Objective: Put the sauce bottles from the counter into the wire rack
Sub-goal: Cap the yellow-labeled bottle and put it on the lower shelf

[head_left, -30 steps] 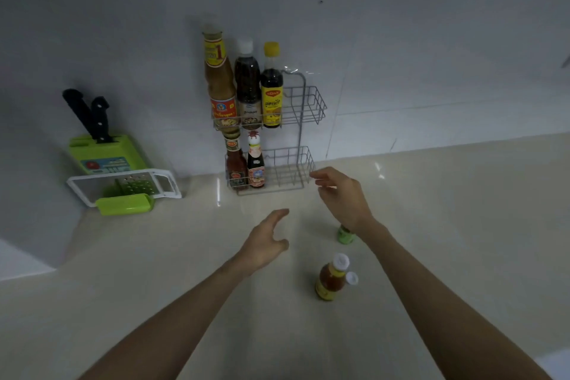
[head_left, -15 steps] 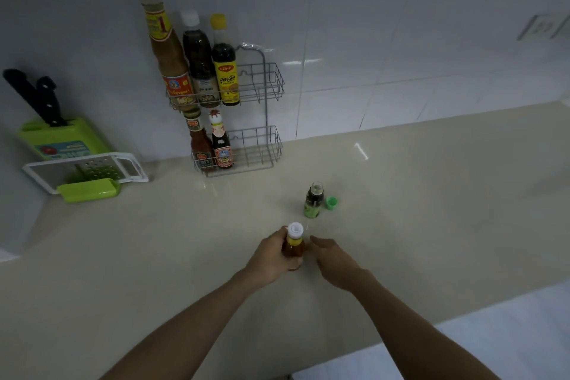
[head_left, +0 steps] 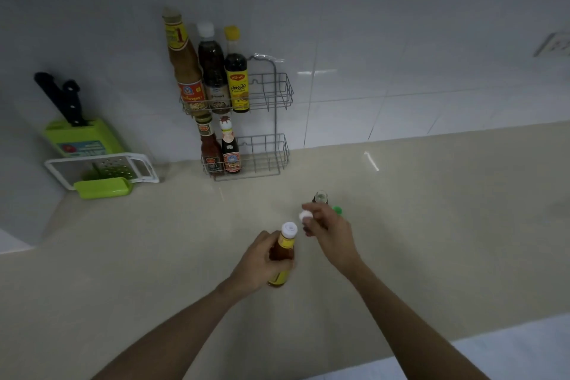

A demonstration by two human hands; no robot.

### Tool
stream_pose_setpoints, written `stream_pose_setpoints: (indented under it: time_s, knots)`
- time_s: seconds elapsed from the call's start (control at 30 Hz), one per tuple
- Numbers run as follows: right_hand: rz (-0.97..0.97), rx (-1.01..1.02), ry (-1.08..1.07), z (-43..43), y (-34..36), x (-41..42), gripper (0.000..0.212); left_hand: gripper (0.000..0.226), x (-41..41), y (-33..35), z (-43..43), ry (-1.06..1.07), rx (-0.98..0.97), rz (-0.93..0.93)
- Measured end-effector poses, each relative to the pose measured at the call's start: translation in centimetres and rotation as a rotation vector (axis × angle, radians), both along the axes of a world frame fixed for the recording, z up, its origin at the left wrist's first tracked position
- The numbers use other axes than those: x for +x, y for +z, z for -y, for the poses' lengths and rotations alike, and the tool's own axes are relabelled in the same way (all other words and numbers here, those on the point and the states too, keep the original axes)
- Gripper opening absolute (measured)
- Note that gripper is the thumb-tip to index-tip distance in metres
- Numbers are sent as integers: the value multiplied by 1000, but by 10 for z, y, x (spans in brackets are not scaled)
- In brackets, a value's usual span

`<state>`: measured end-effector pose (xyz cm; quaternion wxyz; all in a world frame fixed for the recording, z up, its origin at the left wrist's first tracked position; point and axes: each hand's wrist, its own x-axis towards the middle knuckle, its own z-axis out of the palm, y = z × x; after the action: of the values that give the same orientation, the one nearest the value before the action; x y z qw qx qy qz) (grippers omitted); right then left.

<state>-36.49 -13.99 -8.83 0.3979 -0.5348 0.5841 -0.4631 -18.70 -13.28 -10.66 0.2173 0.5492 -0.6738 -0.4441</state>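
My left hand (head_left: 257,264) grips an orange sauce bottle (head_left: 283,251) with a yellow label, held upright on the beige counter (head_left: 154,256). Its white mouth is uncovered. My right hand (head_left: 331,233) pinches a small white cap (head_left: 305,216) just right of the bottle's top. Behind my right hand stands a small dark bottle (head_left: 320,196) with a loose green cap (head_left: 337,210) beside it. The two-tier wire rack (head_left: 274,129) hangs on the wall. It holds three tall bottles (head_left: 212,71) above and two small ones (head_left: 220,148) below.
A green knife block (head_left: 81,136) with black-handled knives and a white grater (head_left: 105,171) sit at the left by the wall. The right halves of both rack tiers hold nothing. The counter's front edge (head_left: 401,355) runs near my arms.
My left hand has closed round the orange bottle. My right hand has picked the white cap off the counter and raised it beside the bottle's top. The camera has shifted slightly.
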Motion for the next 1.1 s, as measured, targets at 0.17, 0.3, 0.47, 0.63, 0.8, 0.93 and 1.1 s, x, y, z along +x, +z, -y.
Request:
stream_pose_setpoints:
  time_s: [0.17, 0.3, 0.47, 0.63, 0.8, 0.93, 1.1]
  knots:
    - [246, 87, 255, 12, 58, 6, 21, 26, 9, 16, 3, 104, 20, -58]
    - [151, 123, 385, 16, 69, 16, 22, 27, 16, 32, 4, 105, 63, -120]
    - [22, 63, 409, 26, 83, 24, 22, 28, 25, 45, 5, 89, 135, -199]
    - [-231, -30, 498, 38, 100, 24, 24, 18, 31, 53, 6, 79, 128, -221]
    - [-371, -40, 722, 42, 124, 24, 27, 13, 43, 69, 4, -50, 244, -382]
    - [-295, 2, 842, 40, 145, 28, 30, 32, 50, 77, 4, -251, 466, -584]
    - [-184, 84, 904, 40, 157, 28, 33, 38, 55, 80, 1, -427, 620, -778]
